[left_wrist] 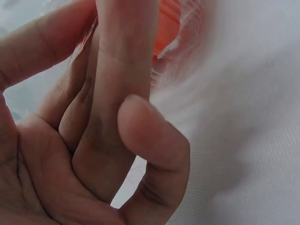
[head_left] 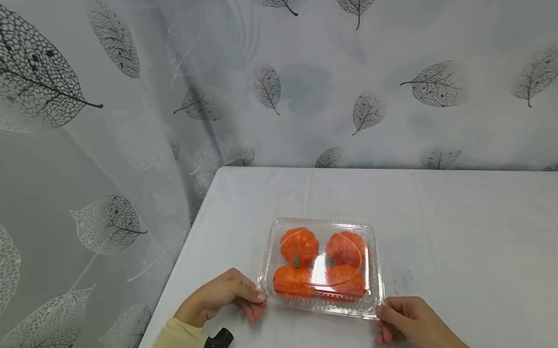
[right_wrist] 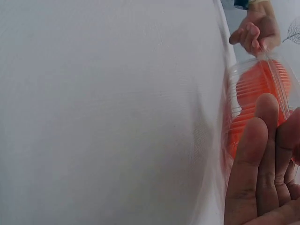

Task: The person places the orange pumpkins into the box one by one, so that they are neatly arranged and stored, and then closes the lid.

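A clear plastic clamshell box [head_left: 327, 223] sits on the white table with its lid down. Several small orange pumpkins [head_left: 299, 246] with green stems show through it. At the box's near left corner, my left hand [head_left: 228, 297] pinches the rim between thumb and fingers. My right hand [head_left: 406, 318] pinches the near right corner the same way. From the right wrist, the ribbed side of the box [right_wrist: 243, 117] appears beyond the fingers, with the left hand [right_wrist: 258, 33] at its far end. In the left wrist view, fingers hide most of the box.
A white cloth covers the table [head_left: 477, 254], whose left edge runs close to my left forearm. Behind and to the left hangs a grey curtain [head_left: 320, 87] with a leaf print. A black strap end [head_left: 218, 341] sticks out at the left wrist.
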